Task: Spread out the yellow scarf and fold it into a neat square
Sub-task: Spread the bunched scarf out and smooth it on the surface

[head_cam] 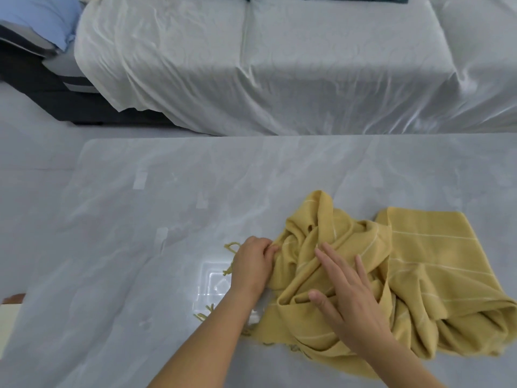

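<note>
Both hands are at the cloth: the left hand (253, 264) has its fingers curled in at the near-left edge of the yellow scarf (419, 261), apparently pinching the cloth just inside its fringe (231, 246), while the right hand (347, 292) lies flat on the bunched middle with fingers straight and spread, pressing rather than holding. The scarf sits on the right half of the grey marbled table (140, 219), toward the near edge. Its middle is a heap of twisted folds under and around the hands. Only the far-right end lies fairly flat, showing thin pale lines across the weave, and the near-right part slumps in loose rolls. Judged from this, the task is at its very start: spreading is barely begun, most of the length is not yet opened, and no fold toward a square has been made. Left to do are pulling the fringed end out leftward across the bare table, smoothing the heap and then all the folding. Beyond the table stands a sofa under a white sheet (279, 79), with a blue pillow (42, 18) at its left end. No brand, label or readable writing shows on the scarf or anywhere else.
</note>
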{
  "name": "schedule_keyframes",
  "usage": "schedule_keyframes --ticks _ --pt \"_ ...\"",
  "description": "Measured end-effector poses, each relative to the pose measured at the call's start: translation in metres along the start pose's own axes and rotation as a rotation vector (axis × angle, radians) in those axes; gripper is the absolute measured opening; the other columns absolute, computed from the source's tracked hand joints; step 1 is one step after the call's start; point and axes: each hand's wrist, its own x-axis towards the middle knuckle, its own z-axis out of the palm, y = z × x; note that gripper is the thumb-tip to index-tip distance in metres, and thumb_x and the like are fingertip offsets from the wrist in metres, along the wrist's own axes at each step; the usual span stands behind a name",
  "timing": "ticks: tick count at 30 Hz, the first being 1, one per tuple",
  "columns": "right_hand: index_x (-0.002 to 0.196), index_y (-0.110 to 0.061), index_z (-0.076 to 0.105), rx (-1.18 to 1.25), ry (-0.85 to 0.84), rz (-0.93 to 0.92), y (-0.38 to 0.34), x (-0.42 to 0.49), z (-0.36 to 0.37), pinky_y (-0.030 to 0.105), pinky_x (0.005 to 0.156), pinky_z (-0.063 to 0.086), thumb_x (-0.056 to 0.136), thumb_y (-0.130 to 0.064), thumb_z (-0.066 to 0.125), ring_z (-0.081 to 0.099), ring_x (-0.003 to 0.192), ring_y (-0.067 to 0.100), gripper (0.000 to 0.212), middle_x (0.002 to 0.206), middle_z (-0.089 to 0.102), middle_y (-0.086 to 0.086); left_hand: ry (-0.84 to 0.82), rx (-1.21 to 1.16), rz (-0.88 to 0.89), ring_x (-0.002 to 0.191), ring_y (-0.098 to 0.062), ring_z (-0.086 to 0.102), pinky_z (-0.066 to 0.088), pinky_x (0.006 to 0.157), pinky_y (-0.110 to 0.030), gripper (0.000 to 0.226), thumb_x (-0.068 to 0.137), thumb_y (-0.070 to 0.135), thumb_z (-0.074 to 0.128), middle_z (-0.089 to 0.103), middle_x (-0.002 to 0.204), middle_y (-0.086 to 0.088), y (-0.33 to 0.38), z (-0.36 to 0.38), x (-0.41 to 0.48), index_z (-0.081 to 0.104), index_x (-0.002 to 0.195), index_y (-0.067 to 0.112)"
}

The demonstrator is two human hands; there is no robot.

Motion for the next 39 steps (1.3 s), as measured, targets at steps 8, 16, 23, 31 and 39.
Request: schedule_keyframes --ticks 8,16,23,31,39 --pt "0.145 -0.022 0.027 0.002 0.018 -0.018 -0.042 0.056 -0.022 0.039 0.117 0.005 0.081 -0.075 0.027 0.017 0.140 0.002 0.083 0.150 0.027 -0.011 0.198 -0.039 0.268 0.076 -0.008 0.054 0.034 0.065 -0.011 0.023 0.089 0.033 0.053 0.068 0.079 0.004 0.030 -0.095 -0.007 0.069 0.086 0.016" --pt "0.126 -0.025 0.055 0.091 -0.100 -0.095 -0.128 0.118 -0.070 0.044 0.117 0.000 0.061 -0.067 0.035 0.032 0.136 0.005 0.080 0.125 0.058 -0.011 0.201 -0.041 0.432 0.072 -0.007 0.055 0.039 0.065 -0.012 0.025 0.087 0.036 0.050 0.066 0.074 0.008 0.074 -0.180 -0.028 0.067 0.081 0.020" --pt "0.078 -0.017 0.066 0.129 -0.055 -0.059 -0.152 0.122 -0.072 0.029 0.115 0.008 0.080 -0.037 0.063 0.050 0.062 -0.003 0.021 0.050 0.048 -0.015 0.254 -0.196 0.347 0.070 -0.004 0.054 0.040 0.062 -0.011 0.011 0.081 0.028 0.069 0.059 0.070 0.013 0.076 -0.211 -0.048 0.063 0.073 0.022" --pt "0.066 -0.028 0.070 0.570 -0.065 0.110 -0.165 0.119 -0.099 0.029 0.064 0.048 0.071 -0.020 0.079 0.057 0.061 0.005 0.013 0.066 0.068 -0.005 0.004 -0.527 0.006 0.082 -0.001 0.058 0.047 0.073 -0.018 0.027 0.072 0.027 0.078 0.066 0.086 0.015 0.067 -0.198 -0.083 0.062 0.091 0.037" --pt "0.065 -0.026 0.069 0.714 -0.042 0.019 -0.197 0.135 -0.143 0.020 0.068 0.048 0.072 -0.008 0.076 0.060 0.066 0.002 0.021 0.062 0.067 -0.015 0.301 -0.567 -0.016 0.064 -0.003 0.051 0.039 0.062 -0.018 0.022 0.086 0.022 0.066 0.056 0.067 0.013 0.091 -0.218 -0.097 0.056 0.067 0.030"
